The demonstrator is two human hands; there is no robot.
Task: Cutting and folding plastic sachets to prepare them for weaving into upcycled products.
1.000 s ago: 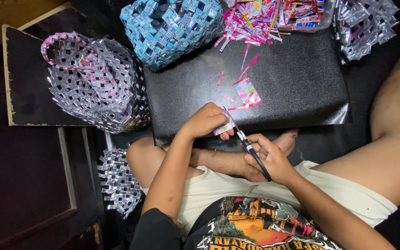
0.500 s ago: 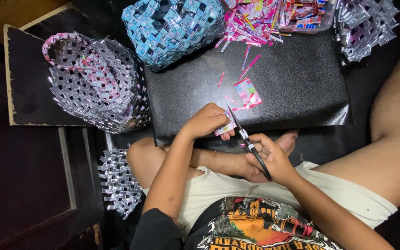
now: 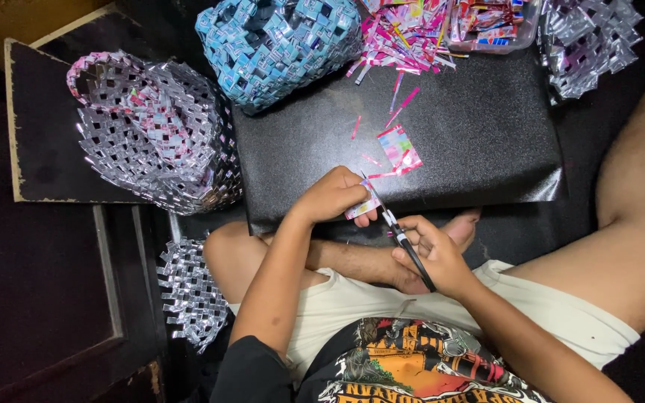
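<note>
We see a small pink wrapper piece (image 3: 362,208) pinched in the left hand (image 3: 334,195), fingers curled shut around it, just above the near edge of the black mat (image 3: 479,142). The right hand (image 3: 434,254) is closed around the black handles of the scissors (image 3: 397,233), whose blades reach up to the wrapper piece — compared with half a second ago they look a little more closed on it, and both hands have barely shifted.

Further out on the mat lies a cut wrapper scrap (image 3: 399,148), pink with blue and green bands, with thin pink slivers (image 3: 401,99) around it, all where they lay before. At the far edge sit a heap of pink wrapper strips (image 3: 404,30) and a clear tray of red packets (image 3: 490,26). A blue woven basket (image 3: 278,45) stands at the mat's far left corner; a silver-and-pink woven basket (image 3: 154,130) sits on a dark board (image 3: 39,149) — a silver woven panel (image 3: 192,291) lies by the left knee.
</note>
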